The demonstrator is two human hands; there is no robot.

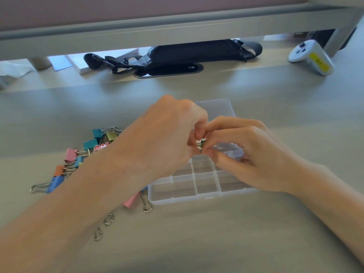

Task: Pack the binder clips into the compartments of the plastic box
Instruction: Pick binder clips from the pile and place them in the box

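From the head camera, the left hand [167, 138] and the right hand [246, 154] meet fingertip to fingertip above the plastic box [177, 196], both pinching one small binder clip [201, 145] that glints between them over the middle compartments. The loose clips [86, 150] wait in a coloured heap just outside the left wrist and under that forearm. The tidy way, I'd say: fold the wire handles flat, line the clip up with the cell right beneath the fingers, and lower it in before releasing.
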